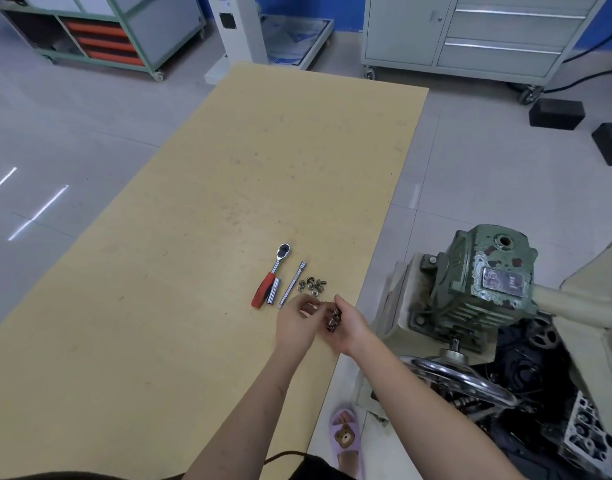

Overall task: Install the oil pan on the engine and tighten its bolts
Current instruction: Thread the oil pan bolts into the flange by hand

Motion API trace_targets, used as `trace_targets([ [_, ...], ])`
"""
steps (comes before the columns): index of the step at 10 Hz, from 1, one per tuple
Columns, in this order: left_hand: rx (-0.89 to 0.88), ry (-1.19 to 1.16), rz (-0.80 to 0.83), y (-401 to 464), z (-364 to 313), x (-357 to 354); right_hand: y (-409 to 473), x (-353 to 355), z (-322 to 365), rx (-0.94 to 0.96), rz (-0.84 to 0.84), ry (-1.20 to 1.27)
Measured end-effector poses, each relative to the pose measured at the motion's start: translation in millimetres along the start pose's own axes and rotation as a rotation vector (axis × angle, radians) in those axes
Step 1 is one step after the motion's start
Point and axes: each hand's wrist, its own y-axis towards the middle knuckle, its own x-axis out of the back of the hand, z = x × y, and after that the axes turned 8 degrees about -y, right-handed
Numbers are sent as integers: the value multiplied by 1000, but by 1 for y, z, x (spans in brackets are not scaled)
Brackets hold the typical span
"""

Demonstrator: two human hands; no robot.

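We cup bolts in the right hand; left hand fingers curl, contents unclear. Ratchet, socket, extension and loose bolts lie just beyond.

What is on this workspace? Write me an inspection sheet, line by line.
Surface: tan board on the floor, scuffed.
Job's things: ratchet wrench, socket, extension bar, loose bolts on the board; more bolts cupped in the right hand.
Clutter: nothing seen.
Hands: left hand has curled fingers beside the right; its grip is unclear.
Cables: black cable by the grey cabinet.
Surroundings: green gearbox with handwheel, tool cart.
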Motion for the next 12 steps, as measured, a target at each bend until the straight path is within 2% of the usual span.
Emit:
trace_targets([
  [1, -137, 222, 133, -6, -11, -1, -6, -8, 0, 20, 22, 15],
  [2, -246, 272, 48, -14, -24, -1, -20, -12, 7, 49, 45, 96],
  [3, -138, -155, -187, -28, -48, -8, -44, -10, 23, 117, 32, 93],
  [4, 349, -786, -32, -43, -85, -32, -81, -5, 42, 427, -75, -218],
  [5, 579, -1205, 307, -70, -127, -70, -128, 13, 59, 986, -316, -868],
  [6, 428, -1061, 428, -105, -159, -116, -177, 50, 79, 1229, -478, -1172],
  [7, 438, -1076, 628, -138, -180, -153, -226, 98, 95, 1291, -612, -1254],
  [8, 622, -1054, 823, -179, -199, -189, -271, 149, 103, 1269, -706, -1396],
  [9, 584, -834, 759, -220, -211, -240, -313, 200, 105, 1255, -795, -1477],
  [10, 549, -752, 764, -255, -211, -274, -345, 249, 106, 1245, -1057, -1631],
  [11, 746, -973, 853, -291, -217, -306, -368, 293, 105, 1214, -1232, -1648],
  [12, 812, -1075, 798, -312, -213, -333, -384, 326, 106, 1358, -1318, -1579],
])
